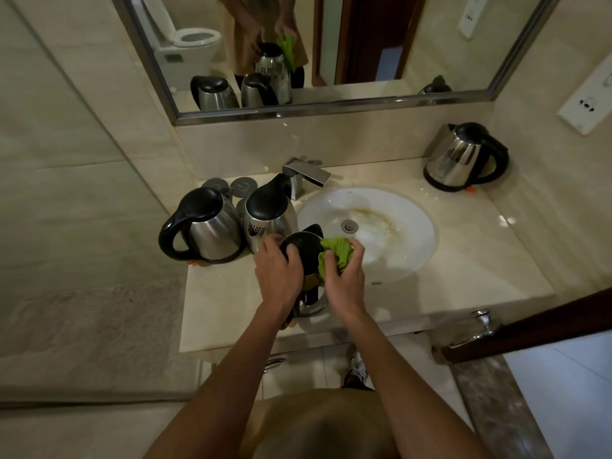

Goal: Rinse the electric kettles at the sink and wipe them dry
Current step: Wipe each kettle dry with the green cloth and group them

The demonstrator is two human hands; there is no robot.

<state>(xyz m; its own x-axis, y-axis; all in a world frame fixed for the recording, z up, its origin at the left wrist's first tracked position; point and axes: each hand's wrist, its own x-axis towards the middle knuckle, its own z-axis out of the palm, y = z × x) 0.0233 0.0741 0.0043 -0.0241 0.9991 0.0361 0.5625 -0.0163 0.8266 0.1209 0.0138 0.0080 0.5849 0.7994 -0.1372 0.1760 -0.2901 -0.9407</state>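
We see a steel kettle (306,256) held at the centre of the frame, over the counter's (225,303) front edge just left of the white basin (390,226). It stands roughly upright, its long axis running from the black lid at the top down toward us, with the black handle on the near side, facing the person. The left hand (276,271) curls over the lid and grips it. The right hand (346,276) clutches a bunched green cloth (336,251) and presses it against the kettle's right side.

Two more kettles stand at centre left: one (205,226) with its handle to the lower left, another (270,212) just beside it, touching or nearly so, its handle rising toward the tap (306,175). A fourth kettle (465,157) sits at upper right, handle to the right. Two grey round bases (230,186) lie behind the left pair; one carries a pale mark we cannot read. We make out no brand or writing on any kettle.
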